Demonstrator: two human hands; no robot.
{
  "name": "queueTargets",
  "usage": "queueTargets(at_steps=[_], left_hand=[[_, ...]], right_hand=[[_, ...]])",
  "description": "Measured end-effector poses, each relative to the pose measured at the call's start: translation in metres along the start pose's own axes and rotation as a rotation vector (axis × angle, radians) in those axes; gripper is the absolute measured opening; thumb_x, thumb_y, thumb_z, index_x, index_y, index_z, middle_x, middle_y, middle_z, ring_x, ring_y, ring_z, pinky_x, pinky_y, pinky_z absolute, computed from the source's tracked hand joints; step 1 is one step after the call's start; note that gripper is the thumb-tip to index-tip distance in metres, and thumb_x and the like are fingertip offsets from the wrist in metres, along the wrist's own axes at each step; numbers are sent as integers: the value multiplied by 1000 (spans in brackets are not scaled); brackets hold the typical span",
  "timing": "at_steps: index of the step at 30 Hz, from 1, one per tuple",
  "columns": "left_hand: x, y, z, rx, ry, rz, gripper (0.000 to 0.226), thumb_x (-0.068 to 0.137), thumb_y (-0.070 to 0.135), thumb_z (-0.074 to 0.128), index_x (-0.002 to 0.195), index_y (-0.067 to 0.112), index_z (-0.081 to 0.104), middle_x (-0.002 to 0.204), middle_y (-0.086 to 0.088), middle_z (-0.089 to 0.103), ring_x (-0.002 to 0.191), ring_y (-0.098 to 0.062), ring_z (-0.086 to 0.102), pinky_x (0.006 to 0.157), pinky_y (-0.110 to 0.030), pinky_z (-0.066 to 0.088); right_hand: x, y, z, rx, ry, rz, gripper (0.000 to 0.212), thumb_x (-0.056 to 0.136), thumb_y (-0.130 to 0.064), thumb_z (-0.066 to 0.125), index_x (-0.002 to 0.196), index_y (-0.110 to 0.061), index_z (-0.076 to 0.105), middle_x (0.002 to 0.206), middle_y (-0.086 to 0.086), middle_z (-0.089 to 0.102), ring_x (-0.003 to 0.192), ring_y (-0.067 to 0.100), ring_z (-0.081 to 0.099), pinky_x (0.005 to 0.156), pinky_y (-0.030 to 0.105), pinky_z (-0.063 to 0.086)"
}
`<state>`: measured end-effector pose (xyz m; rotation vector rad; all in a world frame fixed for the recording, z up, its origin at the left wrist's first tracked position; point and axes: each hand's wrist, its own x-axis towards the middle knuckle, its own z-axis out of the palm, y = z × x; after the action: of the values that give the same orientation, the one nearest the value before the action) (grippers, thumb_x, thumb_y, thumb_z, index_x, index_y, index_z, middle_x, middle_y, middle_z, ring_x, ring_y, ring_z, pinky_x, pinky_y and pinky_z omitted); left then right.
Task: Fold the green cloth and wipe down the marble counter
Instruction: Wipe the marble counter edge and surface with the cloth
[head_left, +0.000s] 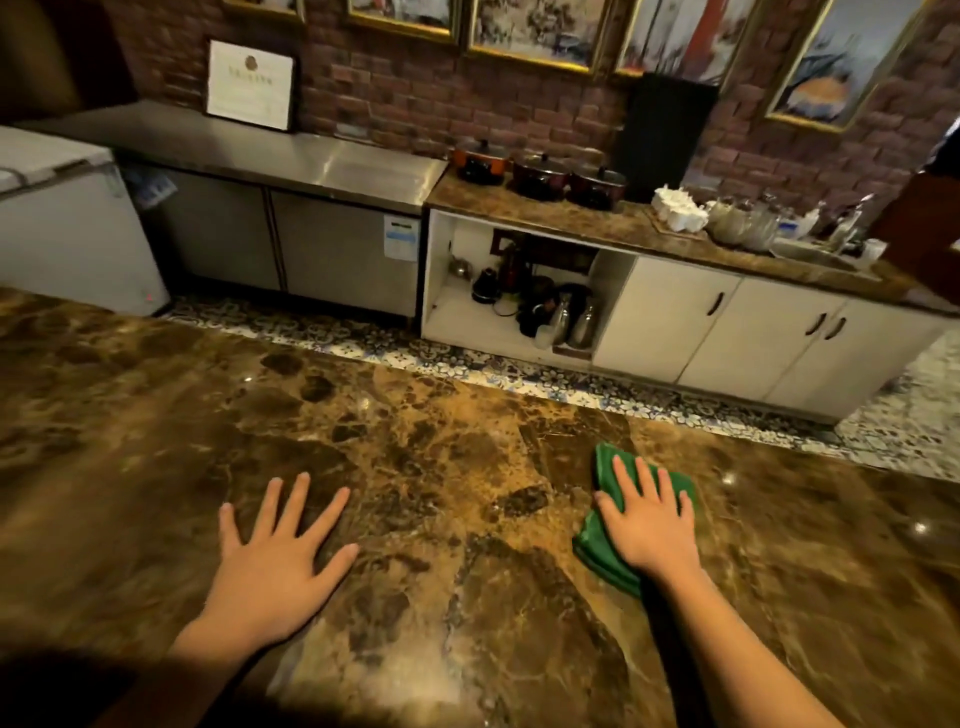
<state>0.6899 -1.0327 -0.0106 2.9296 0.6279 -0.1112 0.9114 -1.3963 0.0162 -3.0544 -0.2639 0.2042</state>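
A folded green cloth (603, 473) lies on the brown marble counter (426, 467), right of centre. My right hand (649, 525) presses flat on top of it with straight, spread fingers, so most of the cloth is hidden under the palm. My left hand (275, 561) rests flat on the bare marble to the left, fingers spread, holding nothing. About an arm's width of marble separates the two hands.
Beyond the counter's far edge is a patterned tile floor (467, 364). Across it stand a steel worktop (291, 156), a white chest freezer (62, 208), and white cabinets (727, 332) topped with pots (540, 174) and dishes.
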Motion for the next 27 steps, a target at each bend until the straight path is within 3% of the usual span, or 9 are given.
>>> queueTargets(at_steps=[5, 9, 14, 17, 20, 21, 24, 25, 27], left_hand=[[5, -6, 11, 6, 91, 10, 65, 78, 86, 3, 138, 66, -12, 164, 4, 0, 149, -24, -8, 111, -63, -4], [6, -7, 14, -1, 135, 13, 65, 78, 87, 6, 138, 67, -8, 164, 4, 7, 149, -24, -3, 112, -63, -1], [4, -5, 8, -47, 120, 3, 63, 82, 77, 7, 142, 62, -6, 164, 6, 8, 149, -23, -3, 113, -61, -4], [2, -4, -1, -158, 187, -61, 66, 86, 58, 10, 151, 46, 10, 161, 3, 20, 149, -22, 10, 114, -62, 0], [0, -1, -5, -148, 159, -64, 61, 93, 49, 18, 153, 40, 14, 163, 1, 15, 150, -21, 4, 115, -61, -4], [-2, -2, -5, -160, 142, -54, 59, 95, 48, 24, 153, 40, 13, 163, 1, 12, 150, -21, 0, 115, -60, -5], [-6, -21, -11, -230, 136, -6, 63, 94, 52, 35, 152, 43, 11, 164, -1, 5, 149, -20, -6, 118, -56, -5], [-5, -31, -14, -211, 144, 7, 65, 93, 57, 30, 152, 45, 7, 164, -2, 3, 149, -20, -7, 118, -54, -6], [0, -58, -21, -140, 131, -3, 70, 85, 69, 15, 150, 48, 2, 164, -2, 0, 149, -21, -11, 116, -53, -9]], right_hand=[[80, -48, 3, 15, -43, 33, 72, 90, -69, 17, 154, -40, 6, 165, -1, -1, 149, 30, -5, 117, 55, -3], [96, -123, 4, 5, -53, -158, 72, 91, -68, 16, 155, -38, 3, 164, 3, -3, 149, 33, -8, 116, 57, -5], [10, -219, 27, -49, -47, -491, 73, 87, -67, 8, 154, -37, -2, 164, 3, -5, 148, 31, -11, 114, 53, -12], [-71, -232, 43, 7, -26, -529, 74, 87, -63, 11, 155, -36, 0, 164, 4, -3, 148, 31, -14, 115, 52, -16], [-132, -221, 47, 19, -44, -557, 72, 88, -61, 17, 155, -38, 3, 164, 2, -3, 148, 30, -16, 115, 50, -19], [-147, -214, 45, 3, -28, -571, 71, 88, -60, 23, 154, -39, 10, 164, 1, 3, 149, 29, -10, 116, 48, -14], [-170, -186, 40, -26, 29, -530, 66, 80, -60, 43, 143, -38, 47, 151, 0, 43, 140, 27, 36, 109, 45, 17], [-168, -174, 37, -20, 36, -499, 66, 81, -62, 41, 144, -41, 43, 152, -2, 40, 141, 24, 35, 110, 44, 16], [-144, -149, 38, -36, 1, -406, 66, 87, -69, 20, 150, -53, 5, 163, -9, 8, 149, 17, -1, 117, 41, -3]])
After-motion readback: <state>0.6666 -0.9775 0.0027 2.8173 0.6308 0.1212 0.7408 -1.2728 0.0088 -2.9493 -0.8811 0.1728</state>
